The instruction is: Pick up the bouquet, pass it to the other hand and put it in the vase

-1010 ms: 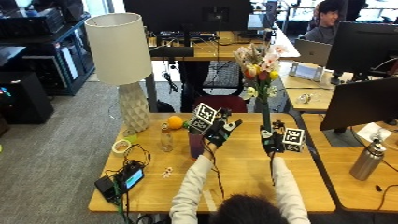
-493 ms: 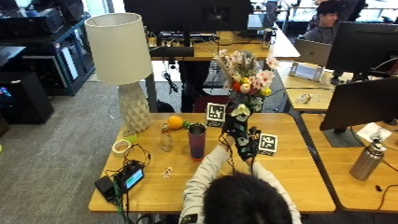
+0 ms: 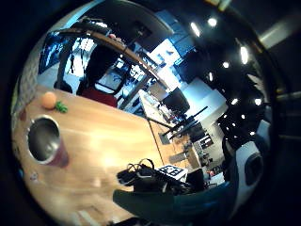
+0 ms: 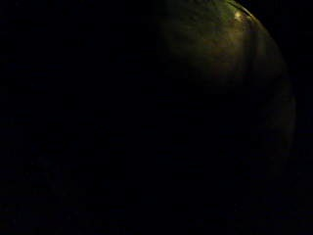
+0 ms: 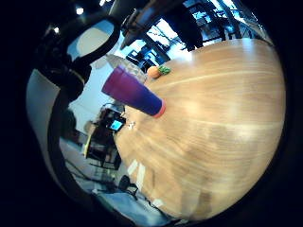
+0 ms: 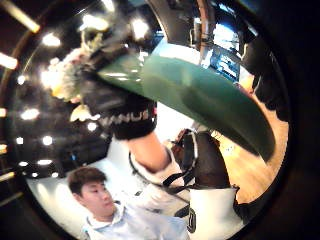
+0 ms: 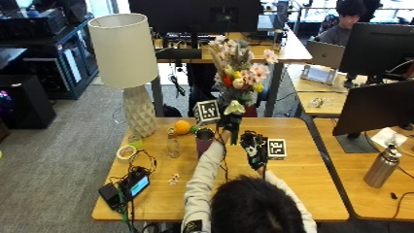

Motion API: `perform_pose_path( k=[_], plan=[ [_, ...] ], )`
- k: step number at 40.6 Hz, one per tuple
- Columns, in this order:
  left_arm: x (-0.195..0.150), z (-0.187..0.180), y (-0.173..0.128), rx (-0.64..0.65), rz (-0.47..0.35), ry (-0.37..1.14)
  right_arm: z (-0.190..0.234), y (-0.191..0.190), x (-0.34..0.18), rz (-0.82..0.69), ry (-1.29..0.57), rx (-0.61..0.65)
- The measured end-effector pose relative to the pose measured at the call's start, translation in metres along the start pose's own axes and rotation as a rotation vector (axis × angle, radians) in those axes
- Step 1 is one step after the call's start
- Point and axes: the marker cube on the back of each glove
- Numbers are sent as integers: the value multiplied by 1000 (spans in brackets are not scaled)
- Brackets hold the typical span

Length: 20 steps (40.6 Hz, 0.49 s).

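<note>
I see the left hand (image 7: 228, 127) wrapped around the bouquet (image 7: 238, 73) stem, holding it upright above the table (image 7: 304, 174), just right of the vase (image 7: 204, 140). Right hand (image 7: 253, 148) sits just beside it, off the stem, fingers relaxed and holding nothing. Vase stands next to an orange (image 7: 181, 127) and a small bottle (image 7: 172, 143).

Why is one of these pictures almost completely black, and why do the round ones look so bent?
The left thumb side palm view is dark because the bouquet held by the left hand sits right against that camera. The other palm views use very wide lenses, so the table edge curves. Ceiling lights glare in the right thumb side view.
</note>
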Motion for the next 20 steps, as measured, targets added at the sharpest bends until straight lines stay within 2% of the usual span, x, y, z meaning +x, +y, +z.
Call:
perform_pose_path(
  k=[4, 8, 13, 17, 20],
  plan=[
    [13, -27, -30, 51, -1, -44, -15, -2, 9, 51, 68, 40],
    [25, -59, -61, 111, 28, -54, -25, -4, 3, 95, -4, 50],
    [21, -86, -81, 162, 76, -107, -40, -8, 20, 25, 90, 62],
    [7, -99, -87, 182, 74, -142, -48, -15, 38, -49, 170, 75],
    [2, -99, -89, 180, 116, -46, -50, -20, 42, -106, 187, 85]
  ],
)
